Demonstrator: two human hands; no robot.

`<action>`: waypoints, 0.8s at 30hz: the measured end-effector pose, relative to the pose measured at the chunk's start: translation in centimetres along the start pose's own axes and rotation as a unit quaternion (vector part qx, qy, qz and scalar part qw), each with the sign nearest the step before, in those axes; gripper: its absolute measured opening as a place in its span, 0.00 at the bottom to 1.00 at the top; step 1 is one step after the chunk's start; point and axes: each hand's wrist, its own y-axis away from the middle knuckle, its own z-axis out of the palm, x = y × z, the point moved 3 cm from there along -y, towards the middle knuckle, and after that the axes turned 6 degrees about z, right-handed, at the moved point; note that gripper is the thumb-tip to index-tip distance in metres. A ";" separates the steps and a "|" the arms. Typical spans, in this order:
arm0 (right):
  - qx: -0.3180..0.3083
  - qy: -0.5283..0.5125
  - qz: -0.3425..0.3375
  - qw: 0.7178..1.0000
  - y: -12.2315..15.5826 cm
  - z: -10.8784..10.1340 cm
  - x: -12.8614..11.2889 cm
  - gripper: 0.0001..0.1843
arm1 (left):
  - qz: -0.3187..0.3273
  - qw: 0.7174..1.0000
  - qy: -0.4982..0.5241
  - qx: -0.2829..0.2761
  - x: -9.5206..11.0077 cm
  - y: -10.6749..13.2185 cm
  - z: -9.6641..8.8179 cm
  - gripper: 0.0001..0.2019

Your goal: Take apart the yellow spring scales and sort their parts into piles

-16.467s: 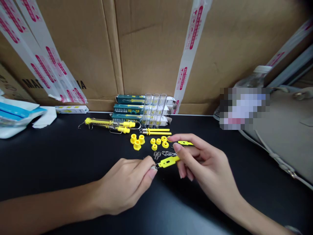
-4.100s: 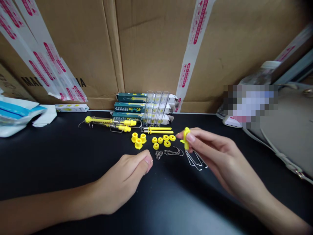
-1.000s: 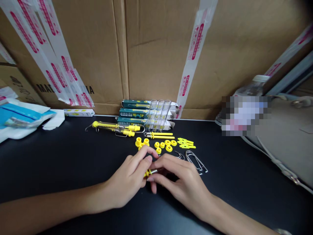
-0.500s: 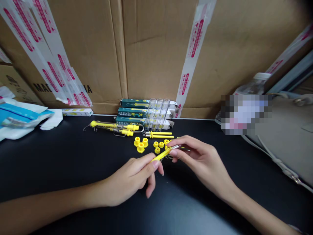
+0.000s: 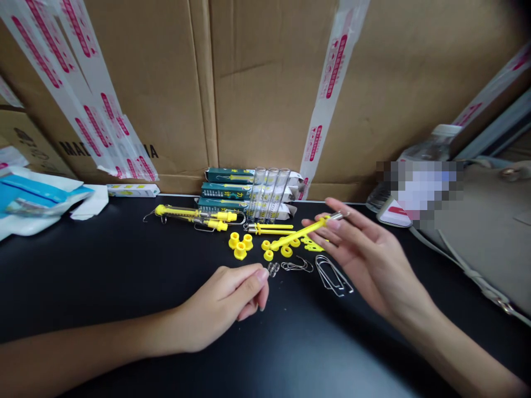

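Note:
My right hand [image 5: 365, 249] pinches the metal spring end of a yellow spring-scale rod [image 5: 298, 234], which slants down to the left above the small parts. My left hand [image 5: 226, 301] lies lower left of it, thumb pressed on curled fingers; whatever is inside, if anything, is hidden. Beyond the hands sit yellow flanged caps [image 5: 239, 250], small yellow rings [image 5: 286, 251] and flat yellow pieces [image 5: 313, 245]. Tiny springs [image 5: 273, 269], small wire hooks [image 5: 296, 266] and larger wire loops [image 5: 332, 276] lie nearer. Two more yellow rods [image 5: 276, 226] rest behind.
Assembled spring scales [image 5: 186, 212] lie left of upright clear tubes [image 5: 271, 193] and green boxes [image 5: 226, 190]. A cardboard box [image 5: 265, 110] walls the back of the black table [image 5: 265, 359]. At right are a bottle [image 5: 431, 146] and a grey bag [image 5: 489, 237]; blue-white packaging [image 5: 41, 193] is far left.
My left hand has let go of the yellow rod and its fingers have curled closed. My right hand has carried the rod up and to the right, uncovering the wire loops and springs.

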 end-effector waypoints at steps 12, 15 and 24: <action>-0.126 0.440 -0.249 0.853 -3.3 2.3 -1.2 0.10 | 0.014 0.998 -0.053 -0.025 0.2 0.0 -0.1 0.24; -0.146 0.480 -0.276 0.820 -4.2 3.7 0.0 0.11 | 0.018 0.997 -0.063 -0.026 0.2 0.0 0.0 0.24; -0.100 0.521 -0.290 0.797 -5.1 6.0 2.6 0.08 | 0.042 0.996 -0.074 -0.036 0.3 0.0 0.1 0.21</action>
